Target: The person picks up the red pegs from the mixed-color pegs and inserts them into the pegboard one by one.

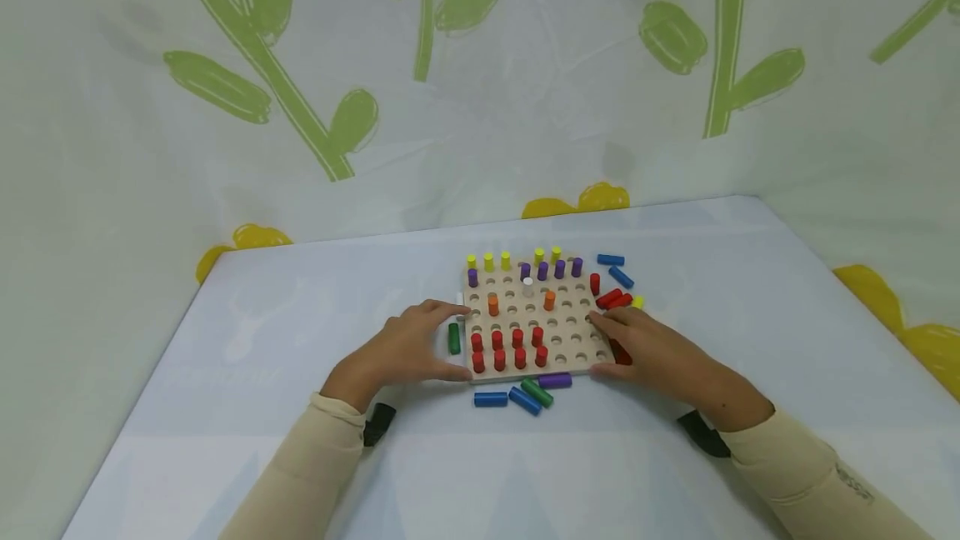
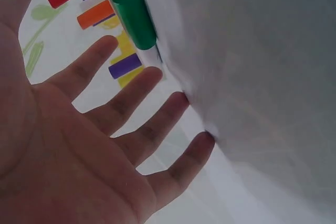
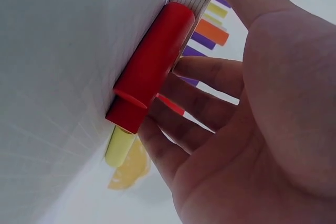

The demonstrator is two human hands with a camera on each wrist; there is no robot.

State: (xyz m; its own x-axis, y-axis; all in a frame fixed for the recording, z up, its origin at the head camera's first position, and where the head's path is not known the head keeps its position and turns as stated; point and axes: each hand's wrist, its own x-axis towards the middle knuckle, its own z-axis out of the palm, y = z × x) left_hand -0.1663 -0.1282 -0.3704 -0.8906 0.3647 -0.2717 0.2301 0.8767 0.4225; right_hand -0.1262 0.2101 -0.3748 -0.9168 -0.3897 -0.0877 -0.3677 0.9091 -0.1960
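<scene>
A wooden pegboard [image 1: 510, 377] lies between my two hands. Red pegs [image 1: 517, 340] stand in two rows at its front left. Orange pegs [image 1: 492, 307] and a white peg [image 1: 528, 288] stand mid-board; purple pegs [image 1: 560, 270] and yellow pegs [image 1: 488, 262] line the back. My left hand [image 1: 401, 348] is spread at the left side, thumb at the front corner, beside a loose green peg [image 2: 135, 18]. My right hand [image 1: 663, 352] has its thumb by the front right corner and fingertips on the right edge, over loose red pegs [image 3: 156, 51]. Neither hand holds a peg.
Loose blue pegs [image 1: 491, 399], a green peg [image 1: 537, 392] and a purple peg [image 1: 555, 380] lie before the board. More blue pegs [image 1: 611, 259] and a yellow peg [image 1: 637, 302] lie to its right. A leaf-patterned cloth [image 1: 525, 107] rises behind the white table [image 1: 300, 298].
</scene>
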